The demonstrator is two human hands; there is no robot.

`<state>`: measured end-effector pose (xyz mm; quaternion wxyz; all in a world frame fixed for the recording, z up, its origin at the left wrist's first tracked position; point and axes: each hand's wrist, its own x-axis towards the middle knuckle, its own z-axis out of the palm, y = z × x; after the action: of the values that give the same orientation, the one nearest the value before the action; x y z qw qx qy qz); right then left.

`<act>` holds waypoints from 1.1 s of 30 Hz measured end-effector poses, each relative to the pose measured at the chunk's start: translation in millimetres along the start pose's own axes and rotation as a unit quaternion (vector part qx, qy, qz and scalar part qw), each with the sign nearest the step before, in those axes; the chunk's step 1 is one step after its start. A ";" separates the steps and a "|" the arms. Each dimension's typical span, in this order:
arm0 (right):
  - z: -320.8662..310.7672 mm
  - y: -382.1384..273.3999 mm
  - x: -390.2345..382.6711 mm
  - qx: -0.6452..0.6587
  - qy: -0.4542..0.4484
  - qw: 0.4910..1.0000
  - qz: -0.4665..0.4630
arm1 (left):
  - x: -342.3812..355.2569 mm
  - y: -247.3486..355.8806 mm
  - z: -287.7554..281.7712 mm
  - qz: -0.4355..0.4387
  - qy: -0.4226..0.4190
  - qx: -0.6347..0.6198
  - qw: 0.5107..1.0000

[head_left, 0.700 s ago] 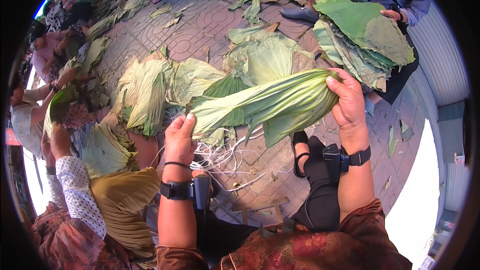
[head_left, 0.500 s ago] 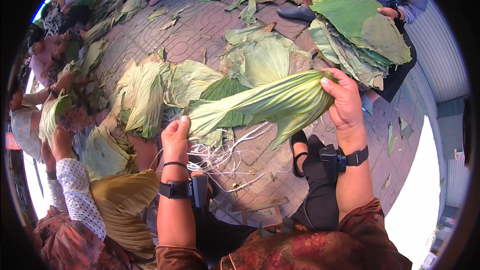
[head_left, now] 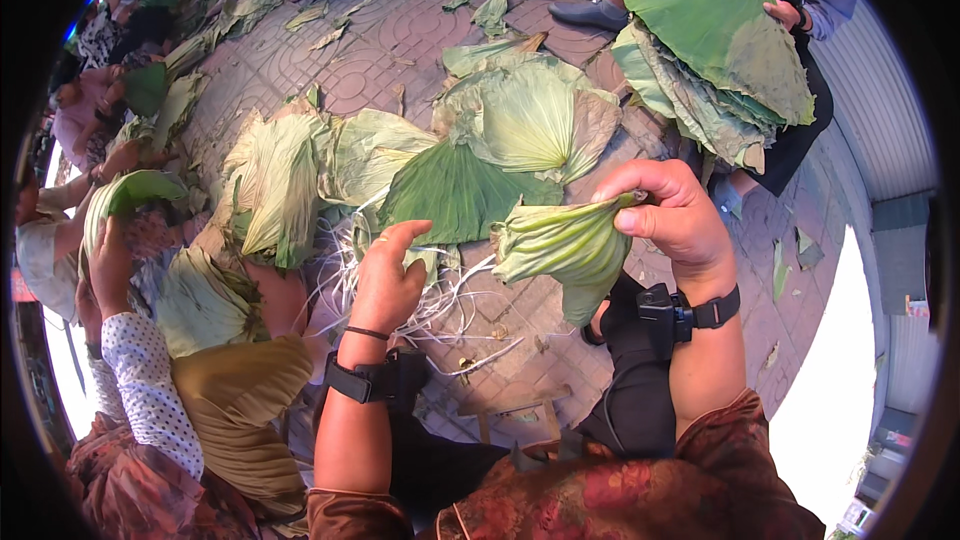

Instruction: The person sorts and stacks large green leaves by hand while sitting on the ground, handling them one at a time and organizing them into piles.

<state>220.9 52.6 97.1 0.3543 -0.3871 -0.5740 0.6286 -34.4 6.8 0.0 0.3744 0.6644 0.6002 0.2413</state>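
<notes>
My right hand (head_left: 672, 220) pinches the gathered stem end of a pleated, pale green lotus leaf (head_left: 565, 252), whose wider part hangs to the left and down. My left hand (head_left: 388, 278) is empty, thumb and index finger parted, over a tangle of white strings (head_left: 455, 315). Just beyond it, a darker green lotus leaf (head_left: 450, 192) lies on the ground. Behind that leaf spreads a larger pale, half-dried leaf (head_left: 530, 115). More wilted, yellowish leaves (head_left: 285, 180) lie to the left of these.
Across from me at the right, a person holds a thick stack of lotus leaves (head_left: 725, 50). On my left sits a co-worker with a spotted sleeve (head_left: 155, 380), holding a leaf (head_left: 130, 195). A small wooden stool (head_left: 515, 410) stands near my feet on the paved ground (head_left: 350, 55).
My left hand has let go of the leaf's wide end and moved right and slightly up. The leaf has drawn back and hangs shorter from my right hand. The co-worker's leaf has lifted.
</notes>
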 end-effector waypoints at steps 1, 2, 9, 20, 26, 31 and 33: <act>4.8 -3.6 1.8 -0.008 -0.021 1.000 0.006 | 0.4 5.4 -3.7 0.041 -0.004 -0.041 0.998; 10.3 -7.5 4.0 -0.010 -0.052 0.999 0.004 | -0.6 13.8 -7.6 0.067 -0.023 -0.075 0.995; 26.5 -43.1 0.5 -0.024 -0.182 0.981 -0.057 | -22.1 77.2 -35.3 0.033 -0.198 -0.242 0.949; -11.8 -15.7 -21.1 -0.012 -0.056 0.998 0.028 | -26.5 44.2 -22.5 -0.108 -0.231 -0.415 0.874; -35.9 -10.9 -21.2 0.011 0.013 0.999 0.036 | -14.3 39.9 -17.9 -0.137 -0.190 -0.431 0.871; -60.8 -7.5 -17.9 0.009 0.055 0.998 0.023 | 2.7 43.0 -9.5 -0.144 -0.157 -0.391 0.895; -38.7 23.1 -26.5 0.002 0.062 0.998 0.011 | 2.1 33.0 -1.3 -0.136 -0.130 -0.409 0.893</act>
<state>267.3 44.3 74.6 0.3833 -0.4312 -0.5452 0.6082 -14.7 9.2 26.5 0.7169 0.3898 0.4789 0.3236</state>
